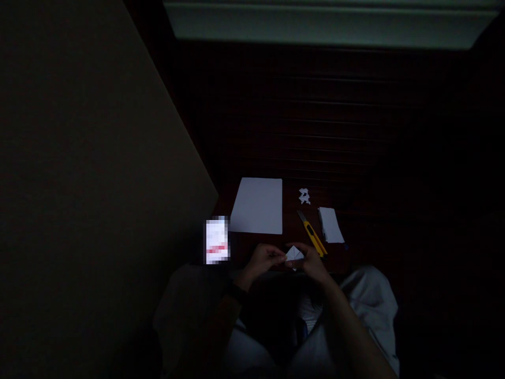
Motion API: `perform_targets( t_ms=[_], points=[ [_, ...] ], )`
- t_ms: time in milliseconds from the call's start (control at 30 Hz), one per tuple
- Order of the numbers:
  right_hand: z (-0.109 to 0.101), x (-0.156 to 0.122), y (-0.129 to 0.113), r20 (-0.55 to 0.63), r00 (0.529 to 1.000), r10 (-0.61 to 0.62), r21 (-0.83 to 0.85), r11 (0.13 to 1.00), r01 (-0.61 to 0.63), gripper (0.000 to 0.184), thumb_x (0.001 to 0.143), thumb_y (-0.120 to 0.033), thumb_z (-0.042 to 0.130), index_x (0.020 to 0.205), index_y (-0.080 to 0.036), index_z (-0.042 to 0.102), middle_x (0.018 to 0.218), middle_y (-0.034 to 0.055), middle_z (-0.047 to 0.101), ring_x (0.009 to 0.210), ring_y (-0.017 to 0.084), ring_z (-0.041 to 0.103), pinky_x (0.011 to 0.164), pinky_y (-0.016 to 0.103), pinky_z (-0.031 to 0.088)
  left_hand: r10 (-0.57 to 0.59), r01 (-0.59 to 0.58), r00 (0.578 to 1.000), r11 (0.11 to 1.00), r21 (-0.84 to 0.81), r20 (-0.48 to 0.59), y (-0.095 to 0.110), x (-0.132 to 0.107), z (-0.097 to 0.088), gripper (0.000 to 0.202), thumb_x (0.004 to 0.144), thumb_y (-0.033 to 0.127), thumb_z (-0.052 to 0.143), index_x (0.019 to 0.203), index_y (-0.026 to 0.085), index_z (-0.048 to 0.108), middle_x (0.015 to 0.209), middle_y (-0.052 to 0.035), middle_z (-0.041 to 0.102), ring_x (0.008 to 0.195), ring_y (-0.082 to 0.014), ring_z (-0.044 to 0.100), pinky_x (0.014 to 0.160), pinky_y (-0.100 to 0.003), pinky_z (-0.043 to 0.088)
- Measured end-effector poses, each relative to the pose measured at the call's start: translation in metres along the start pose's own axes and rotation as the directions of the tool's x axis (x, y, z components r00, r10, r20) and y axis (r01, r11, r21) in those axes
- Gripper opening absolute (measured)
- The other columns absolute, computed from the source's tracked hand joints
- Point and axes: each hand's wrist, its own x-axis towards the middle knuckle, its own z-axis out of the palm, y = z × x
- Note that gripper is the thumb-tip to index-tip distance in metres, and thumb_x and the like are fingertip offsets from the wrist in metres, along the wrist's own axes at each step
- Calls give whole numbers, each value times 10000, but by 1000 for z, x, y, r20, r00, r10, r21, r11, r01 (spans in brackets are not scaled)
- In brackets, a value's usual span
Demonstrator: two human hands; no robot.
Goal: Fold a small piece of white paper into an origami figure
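A small piece of folded white paper (pixel 294 253), with crease lines across it, is held between both hands near the front edge of the dark table. My left hand (pixel 265 260) pinches its left corner between thumb and fingers. On the other side my right hand (pixel 311 261) grips it, thumb in front and fingers behind. Just beyond my right hand lies a yellow utility knife (pixel 314 238), its blade end pointing away to the upper left. The dim light hides the finer folds.
White paper sheets (pixel 258 205) lie at the back left of the table. Small folded paper pieces (pixel 304 196) sit at the back, and a stack of smaller white paper (pixel 331 225) at the right. A lit screen (pixel 216 240), pixelated, glows at the left. A wall (pixel 98 158) rises on the left.
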Motion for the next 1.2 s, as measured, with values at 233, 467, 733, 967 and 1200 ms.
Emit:
perform_targets(
  t_ms=[233, 467, 733, 967, 1200],
  points=[
    [0, 1, 3, -31, 998, 61, 66, 996, -59, 456, 588, -199, 687, 1033, -172, 595, 707, -4, 592, 614, 133, 522, 544, 231, 396, 4, -4, 1000, 1000, 23, 9, -1, 0, 0, 257, 677, 322, 643, 798, 99, 680, 759, -91, 677, 694, -181, 608, 617, -254, 447],
    [1, 0, -1, -12, 1000, -27, 7, 1000, 28, 499, 569, -162, 694, 1052, -192, 570, 780, -2, 586, 665, 135, 521, 582, 239, 413, 24, -23, 1000, 999, 46, -13, -2, 0, 0, 250, 672, 323, 646, 784, 104, 687, 767, -93, 683, 702, -184, 613, 638, -259, 448],
    [0, 0, -1, 27, 999, 33, -16, 999, -33, 611, 515, -138, 720, 1095, -204, 540, 741, -20, 569, 589, 118, 503, 499, 213, 396, -15, 16, 1000, 1000, 22, -26, -3, 0, 0, 278, 644, 341, 668, 781, 100, 686, 733, -89, 678, 659, -173, 605, 591, -245, 438],
    [-1, 1, -2, -6, 998, 59, 2, 998, -59, 603, 491, -116, 707, 1073, -188, 566, 715, -24, 574, 545, 107, 486, 473, 206, 381, -16, 15, 999, 999, 32, 37, 1, 0, 3, 302, 656, 373, 652, 795, 106, 676, 767, -86, 678, 695, -176, 605, 618, -246, 438],
    [-2, -4, -14, 50, 996, 79, 9, 997, -79, 681, 502, -105, 680, 1153, -219, 520, 780, -11, 597, 524, 94, 478, 464, 202, 379, 0, -3, 1000, 971, 241, 15, 3, -3, 12, 344, 713, 452, 567, 744, 123, 664, 700, -46, 656, 646, -146, 568, 570, -218, 391]
  ],
)
